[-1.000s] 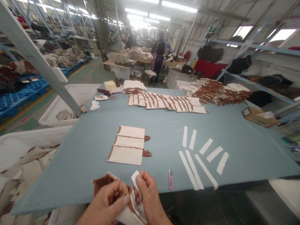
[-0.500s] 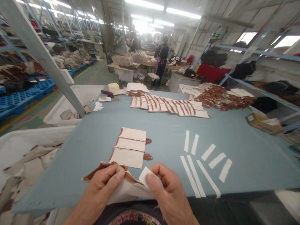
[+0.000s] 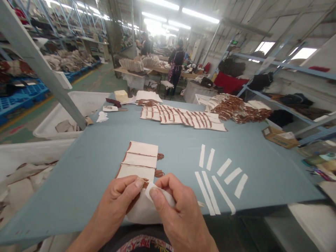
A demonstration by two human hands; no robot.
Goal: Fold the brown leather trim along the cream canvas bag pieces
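Fabric piece (image 3: 143, 211), cream with brown trim, lies at the bottom centre of the frame, over the near edge of the counter (image 3: 86, 168). The left hand (image 3: 122, 197) pinches its trimmed top edge, fingers closed on it. The right hand (image 3: 175, 213) is clamped on a small white strip (image 3: 166, 198), thumb against forefinger, held against that same edge. The strip sits just right of the left thumb, its long axis running left to right and dipping rightward. Three stacked pieces (image 3: 139, 161) lie just above; loose strips (image 3: 217, 178) fan out to the right.
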